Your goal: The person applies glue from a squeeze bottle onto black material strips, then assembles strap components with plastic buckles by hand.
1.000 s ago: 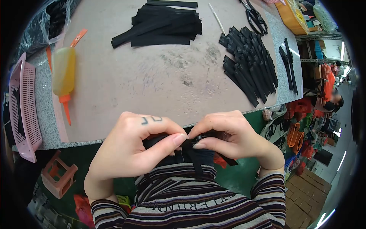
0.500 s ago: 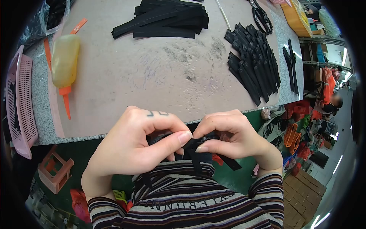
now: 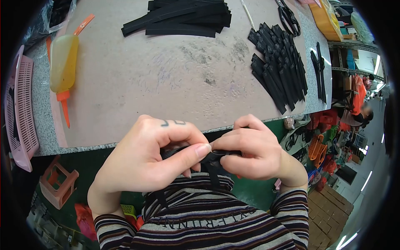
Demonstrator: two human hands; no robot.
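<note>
In front of my striped shirt, close to the near table edge, both hands meet over a black fabric strip [image 3: 213, 173]. My left hand [image 3: 146, 156] pinches it between thumb and index finger. My right hand [image 3: 255, 152] is closed on the same strip, its fingertips touching those of the left. Part of the strip hangs down below the fingers; the rest is hidden behind them. Beyond the hands lie a stack of flat black strips [image 3: 179, 18] and, to the right, a heap of black strips with folded ends [image 3: 281, 66].
A glue bottle [image 3: 63, 62] with an orange nozzle lies at left beside a pink basket [image 3: 21, 108]. Scissors [image 3: 288, 18] and a thin white stick [image 3: 248, 14] are at the far right. A stool [image 3: 58, 183] stands below left. Another person [image 3: 360, 116] is in the background right.
My right fingers have curled further in, and the strip end that stuck out below that hand is out of sight. My left hand keeps its pinch. The view has shifted slightly.
</note>
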